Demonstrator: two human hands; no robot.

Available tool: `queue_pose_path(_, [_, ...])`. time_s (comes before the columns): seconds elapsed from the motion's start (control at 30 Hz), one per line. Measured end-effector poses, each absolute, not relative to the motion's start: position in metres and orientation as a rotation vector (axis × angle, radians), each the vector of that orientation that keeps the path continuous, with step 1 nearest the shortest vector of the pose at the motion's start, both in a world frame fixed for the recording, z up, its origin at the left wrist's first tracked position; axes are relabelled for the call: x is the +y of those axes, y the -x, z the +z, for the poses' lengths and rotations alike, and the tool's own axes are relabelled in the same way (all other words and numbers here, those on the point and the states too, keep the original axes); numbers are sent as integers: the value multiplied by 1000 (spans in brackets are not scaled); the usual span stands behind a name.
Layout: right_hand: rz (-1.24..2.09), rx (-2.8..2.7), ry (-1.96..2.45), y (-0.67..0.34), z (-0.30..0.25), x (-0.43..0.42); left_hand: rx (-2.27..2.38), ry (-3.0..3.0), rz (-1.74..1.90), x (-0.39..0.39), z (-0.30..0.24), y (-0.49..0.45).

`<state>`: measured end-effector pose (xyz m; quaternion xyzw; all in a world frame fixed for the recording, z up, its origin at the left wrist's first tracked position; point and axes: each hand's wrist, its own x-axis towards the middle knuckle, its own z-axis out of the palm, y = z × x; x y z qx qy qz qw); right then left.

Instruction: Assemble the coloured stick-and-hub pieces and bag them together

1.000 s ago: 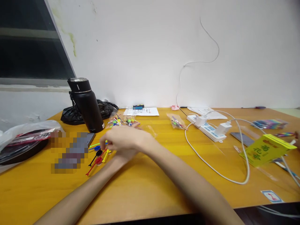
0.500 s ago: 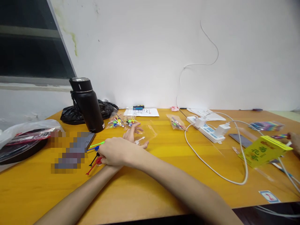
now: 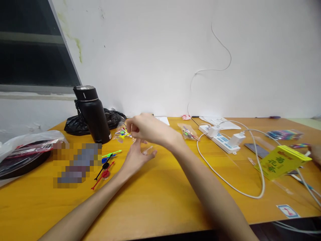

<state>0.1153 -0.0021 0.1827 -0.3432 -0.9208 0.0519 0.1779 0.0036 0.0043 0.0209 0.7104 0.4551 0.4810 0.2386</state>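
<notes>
My right hand (image 3: 146, 126) is raised above my left hand, its fingers bent into a pinch. At its fingertips is a yellow arrow spinner (image 3: 122, 136), in front of a bag of coloured pieces. My left hand (image 3: 136, 156) is low over the table, thumb stretched away from the fingers; its fingertips are partly hidden behind my right hand. A white arrow spinner (image 3: 148, 150) shows between its thumb and fingers. Left of that hand lie green (image 3: 111, 154), blue (image 3: 104, 160), black (image 3: 105, 166) and red (image 3: 105, 174) arrow spinners side by side.
A black flask (image 3: 92, 115) stands at the back left beside a black plastic bag (image 3: 117, 118). A blurred-out phone (image 3: 79, 164) lies nearby. To the right are a small bag of pieces (image 3: 187, 131), a power strip (image 3: 224, 142) with looping cables, a yellow box (image 3: 282, 162) and another person's hand (image 3: 315, 154).
My right hand has let go of the red spinner among the coloured row, moved up and right, and now pinches the yellow one. My left hand has drawn slightly nearer.
</notes>
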Motion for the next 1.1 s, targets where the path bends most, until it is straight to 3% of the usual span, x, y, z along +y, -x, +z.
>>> queue_pose_path(0.3, [160, -2390, 1171, -186, 223, -8, 1082, -1854, 1370, 3, 27, -3])
queue_pose_path(0.67, [218, -2548, 1253, -186, 215, 3, 1056, -1743, 1383, 8, 20, -3])
queue_pose_path(1.1, [151, -2368, 1273, -208, 229, -9, 1043, -1725, 1389, 11, 21, 0])
